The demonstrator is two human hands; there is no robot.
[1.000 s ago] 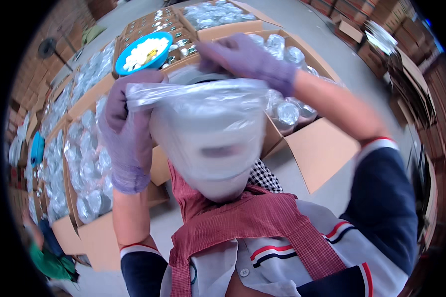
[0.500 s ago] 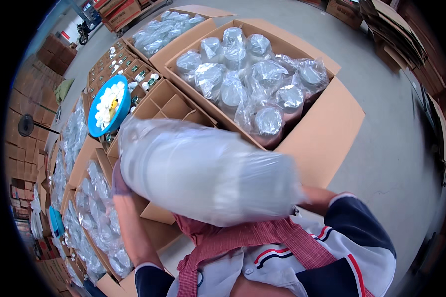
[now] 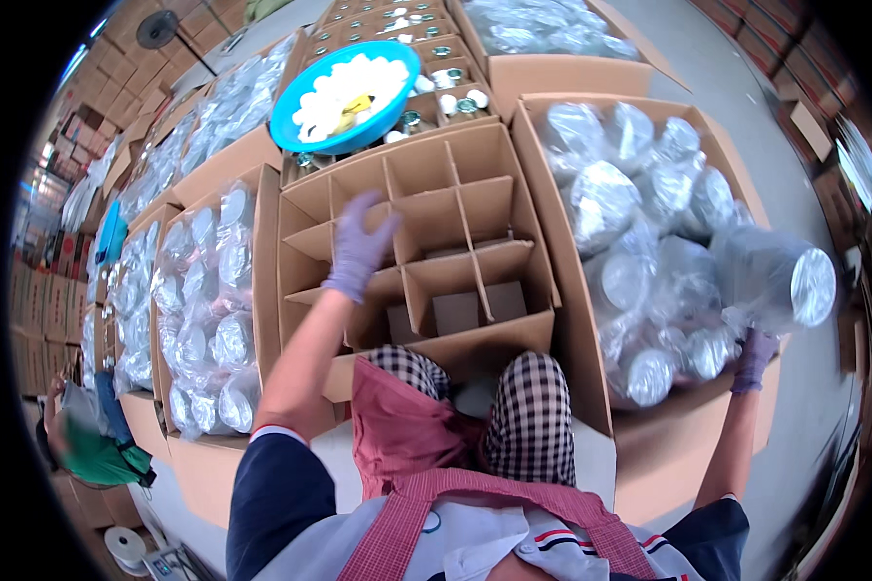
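Observation:
My left hand (image 3: pixel 361 245), in a thin purple glove, hovers over a divided carton (image 3: pixel 543 320) with its fingers apart and nothing in them. The carton's cardboard dividers (image 3: pixel 431 205) form several square cells. At the right, my right hand (image 3: pixel 756 360), gloved alike, grips the lower side of a cylindrical container wrapped in clear plastic (image 3: pixel 777 276). That container lies tilted, its pale round end facing right, above the right edge of an open carton (image 3: pixel 579 329). Several similar wrapped containers (image 3: pixel 606 205) fill this carton. My right fingers are partly hidden under the plastic.
A blue basin (image 3: pixel 412 82) with white caps and something yellow rests on cartons of capped jars beyond the divided carton. Left stands a carton of wrapped containers (image 3: pixel 203 290); another (image 3: pixel 552 29) is at the back. A person in green (image 3: pixel 97 450) is at far left.
The wrapped container, earlier in front of my chest between both arms, has moved right over the carton's edge. My left hand has come away over the dividers. The view has turned.

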